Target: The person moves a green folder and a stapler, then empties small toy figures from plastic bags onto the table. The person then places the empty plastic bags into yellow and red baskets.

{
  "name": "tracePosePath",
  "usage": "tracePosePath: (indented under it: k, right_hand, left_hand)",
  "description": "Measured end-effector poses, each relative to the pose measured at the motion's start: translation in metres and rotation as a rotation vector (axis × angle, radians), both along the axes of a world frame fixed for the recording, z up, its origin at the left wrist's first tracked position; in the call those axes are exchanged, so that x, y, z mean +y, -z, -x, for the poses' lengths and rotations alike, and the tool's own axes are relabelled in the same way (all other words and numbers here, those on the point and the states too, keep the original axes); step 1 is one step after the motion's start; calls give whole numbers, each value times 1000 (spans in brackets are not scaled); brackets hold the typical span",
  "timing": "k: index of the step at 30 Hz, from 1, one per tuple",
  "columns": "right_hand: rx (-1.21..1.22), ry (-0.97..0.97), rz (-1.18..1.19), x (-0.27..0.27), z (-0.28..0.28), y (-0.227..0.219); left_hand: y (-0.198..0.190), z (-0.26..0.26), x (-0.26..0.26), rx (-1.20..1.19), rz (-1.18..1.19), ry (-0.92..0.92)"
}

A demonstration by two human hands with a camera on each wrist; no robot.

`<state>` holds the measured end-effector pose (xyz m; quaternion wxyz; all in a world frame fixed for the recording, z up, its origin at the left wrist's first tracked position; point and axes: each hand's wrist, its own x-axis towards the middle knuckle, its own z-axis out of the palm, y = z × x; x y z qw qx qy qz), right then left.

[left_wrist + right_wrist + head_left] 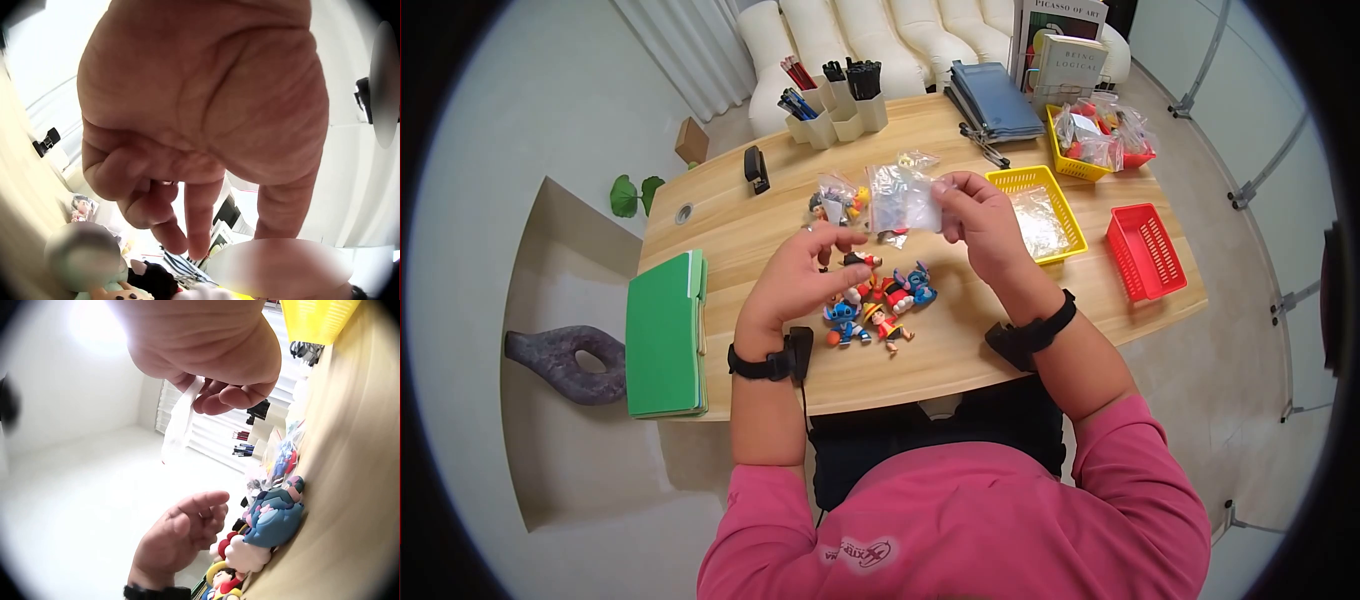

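The wooden bench (730, 225) carries everything, its near edge at the person's waist. Toward its right edge sits the yellow plastic basket with slotted sides (1064, 254), clear film lying in it; the red plastic basket (1148, 252) is closer to the right edge. Neither needs shifting, though the right forearm should keep clear of the yellow rim.

The right hand (990, 225) pinches the right side of the bag between thumb and fingers. The left hand (795, 275) holds nothing, its thumb apart from loosely bent fingers, above the figures; it seems well placed to steady the bag's free left side.

The clear, flat plastic bag (900, 200) is up off the bench, over the middle toward the far edge. Such thin film will probably slip and fold, so a light pinch close to the border should serve best; its layers cannot be told apart here.

Smallest are the brightly coloured toy figures (888, 325), clustered midway along the near edge. They touch and overlap, so low sleeves or wrists could topple them.
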<state>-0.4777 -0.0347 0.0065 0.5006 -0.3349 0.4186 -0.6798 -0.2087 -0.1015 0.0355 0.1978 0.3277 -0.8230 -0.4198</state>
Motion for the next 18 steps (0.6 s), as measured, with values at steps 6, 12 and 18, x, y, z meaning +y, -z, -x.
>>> tracePosePath:
  k: [6, 12, 18]
  right_hand:
    - [183, -293, -8, 9, -12, -4]
    - [285, -562, -118, 5, -10, 6]
    - [171, -510, 7, 12, -22, -2]
  left_hand:
    - [10, 20, 9, 540, -273, -78]
    - [18, 12, -2, 556, -354, -281]
    - [16, 24, 13, 553, -388, -138]
